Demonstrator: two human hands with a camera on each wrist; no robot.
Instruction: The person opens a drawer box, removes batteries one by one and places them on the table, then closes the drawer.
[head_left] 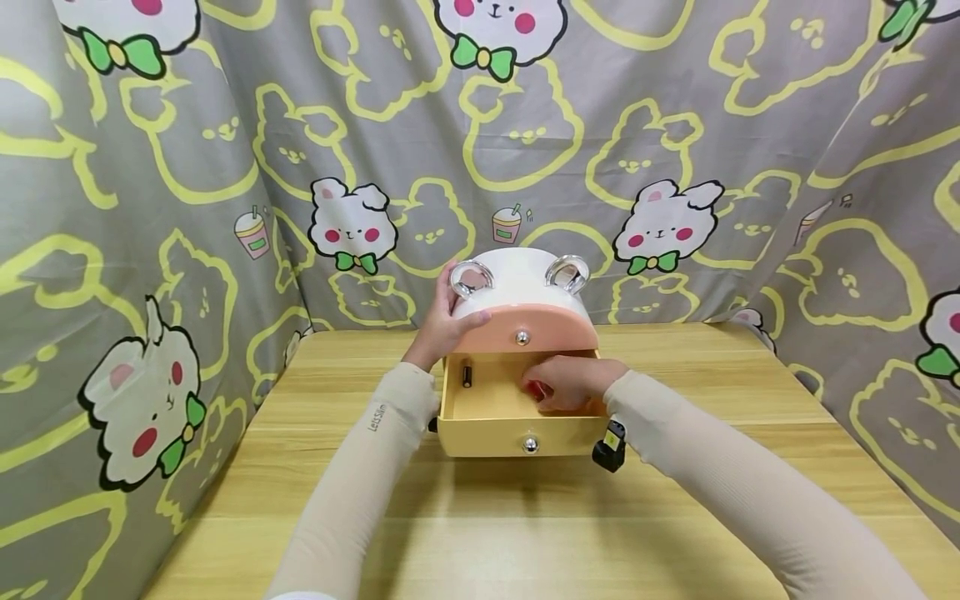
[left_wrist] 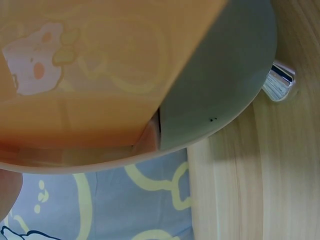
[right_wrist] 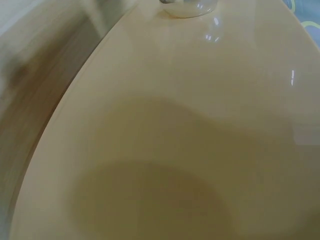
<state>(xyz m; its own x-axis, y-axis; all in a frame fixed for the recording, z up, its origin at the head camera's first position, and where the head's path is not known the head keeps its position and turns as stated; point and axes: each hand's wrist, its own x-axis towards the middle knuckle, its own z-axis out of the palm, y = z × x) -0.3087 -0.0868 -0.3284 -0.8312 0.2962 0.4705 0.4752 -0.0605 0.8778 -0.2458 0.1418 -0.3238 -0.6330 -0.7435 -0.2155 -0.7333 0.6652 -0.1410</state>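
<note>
The red item (head_left: pixel 534 389) is inside the pulled-out yellow drawer (head_left: pixel 487 438), and your right hand (head_left: pixel 572 383) appears to pinch it in curled fingers. Your left hand (head_left: pixel 442 323) grips the cabinet (head_left: pixel 517 279) by its side, probably to steady it. The drawer floor leaves sideways room toward a dark cylinder (head_left: pixel 467 377) near the left wall; the drawer's front edge and the peach drawer (head_left: pixel 551 327) overhead bound your reach. The tabletop (head_left: pixel 720 400) stretches toward you; a patterned curtain (head_left: pixel 540 125) hangs behind.

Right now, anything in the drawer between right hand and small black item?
Nothing visible blocks it: bare drawer floor separates the right hand, red item at its fingers, from the small black item.
</note>
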